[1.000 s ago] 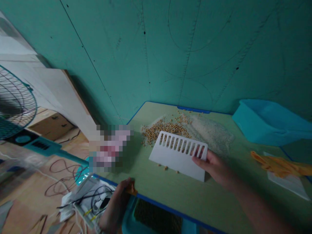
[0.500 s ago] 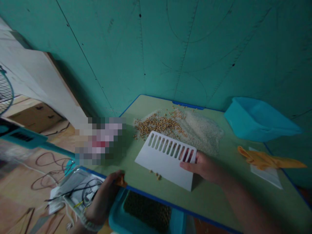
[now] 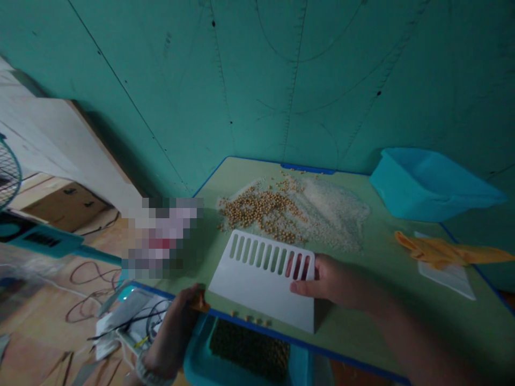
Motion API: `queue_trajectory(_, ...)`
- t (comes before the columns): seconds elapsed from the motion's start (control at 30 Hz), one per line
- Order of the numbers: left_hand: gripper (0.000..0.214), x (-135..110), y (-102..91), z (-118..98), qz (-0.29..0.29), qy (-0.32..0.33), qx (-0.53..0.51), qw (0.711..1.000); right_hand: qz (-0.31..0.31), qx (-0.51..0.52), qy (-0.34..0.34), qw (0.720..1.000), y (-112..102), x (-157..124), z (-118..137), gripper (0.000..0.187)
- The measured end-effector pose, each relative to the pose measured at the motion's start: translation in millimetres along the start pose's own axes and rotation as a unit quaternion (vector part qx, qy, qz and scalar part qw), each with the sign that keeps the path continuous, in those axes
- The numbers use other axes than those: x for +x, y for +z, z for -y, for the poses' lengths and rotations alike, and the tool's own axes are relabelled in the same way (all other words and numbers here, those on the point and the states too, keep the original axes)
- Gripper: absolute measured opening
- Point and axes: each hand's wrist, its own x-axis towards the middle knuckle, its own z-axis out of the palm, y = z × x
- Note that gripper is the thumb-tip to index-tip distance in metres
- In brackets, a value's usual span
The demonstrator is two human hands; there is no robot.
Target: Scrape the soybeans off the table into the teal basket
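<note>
My right hand (image 3: 328,281) grips a white slotted scraper (image 3: 261,289) by its right end, thumb on the near face and fingers behind the slots. The scraper leans low over the table (image 3: 354,332), its bottom edge close to the front rim. A few yellow soybeans (image 3: 257,321) lie at that rim, just in front of it. Beyond it spread a heap of soybeans (image 3: 257,206) and a pile of white grains (image 3: 333,209). My left hand (image 3: 187,300) is closed on the table's front edge, beside a small orange-brown piece; its fingertips are partly hidden.
Below the front edge stands a blue tub (image 3: 197,354) holding dark green grains (image 3: 249,348). A blue basin (image 3: 434,185) sits at the back right, near an orange cloth (image 3: 446,252). Cables and a blue racket-like object (image 3: 52,238) are at left.
The scraper in my right hand has come toward the front edge, bringing the few loose soybeans to the rim. My left hand stays at the edge. The view has shifted slightly.
</note>
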Motion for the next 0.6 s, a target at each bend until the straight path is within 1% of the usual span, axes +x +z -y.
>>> queue_trajectory(0.17,0.015,-3.1,2.9,-3.5,-0.016,-0.03,0.008,0.999,0.011,-0.027,-0.008,1.0,0.1,-1.3,-1.0,0.033)
queue_trajectory(0.33,0.018,-7.5,7.8,-5.6,-0.01,-0.031,0.021,0.999,0.029,-0.053,-0.008,0.998,-0.4,-3.5,1.6,0.032)
queue_trajectory(0.47,0.015,-5.4,4.3,-5.2,0.012,-0.055,-0.005,0.998,0.041,-0.047,-0.002,0.998,-1.0,-4.3,2.1,0.035)
queue_trajectory(0.6,0.015,-1.5,2.0,-6.4,-0.013,-0.061,0.023,0.998,0.052,-0.033,-0.007,0.998,-1.0,-5.2,3.0,0.035)
